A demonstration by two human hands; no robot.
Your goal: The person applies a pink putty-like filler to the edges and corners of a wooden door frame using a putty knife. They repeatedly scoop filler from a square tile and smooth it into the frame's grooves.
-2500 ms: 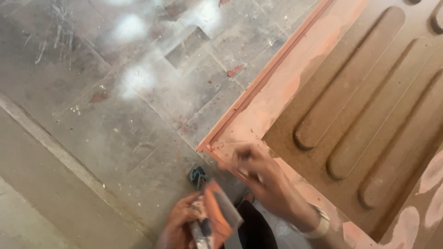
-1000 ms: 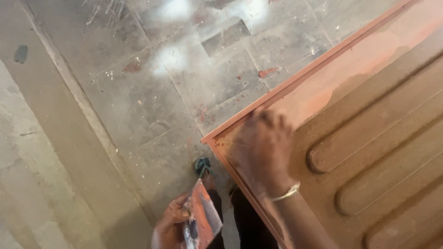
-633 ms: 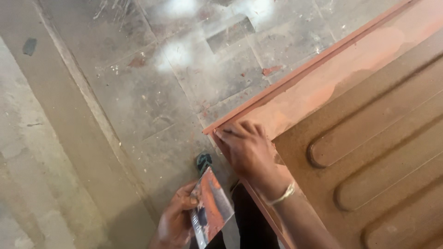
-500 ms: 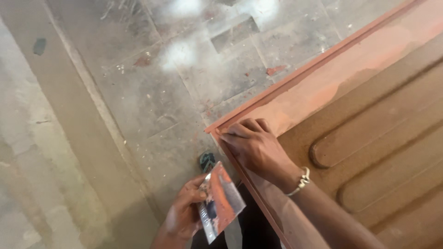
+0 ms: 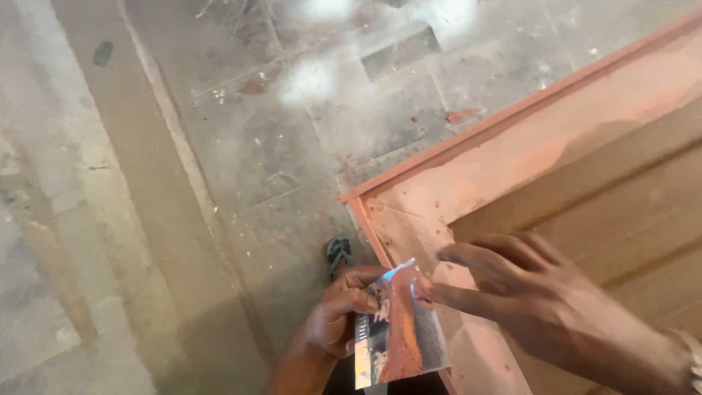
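Left hand (image 5: 338,314): low centre of the view, fingers curled and pressed around the top edge of a flat card-like scraper; the grip is closed on it.
Scraper (image 5: 398,329): flat rectangular piece, tilted, its upper face smeared with reddish-brown filler paste; lower left part dark with a pale strip. It sits at the near edge of the door, just beside the corner of the frame moulding.
Right hand (image 5: 541,300): blurred, fingers spread and extended leftward, holding nothing. Index fingertip (image 5: 431,291) reaches the paste on the scraper's upper edge; whether it actually touches cannot be told through the blur.
Wrist: pale band at the far right edge of the view, partly cut off.
Door (image 5: 585,168): wooden panel lying flat, raised moulding along its edge, border coated in pale reddish filler with small crumbs; inner panel is darker brown.
Sandal (image 5: 338,254): green-strapped, on the floor just left of the door corner.
Floor (image 5: 219,146): grey concrete, dusty, scattered reddish specks, bright glare patches farther up.
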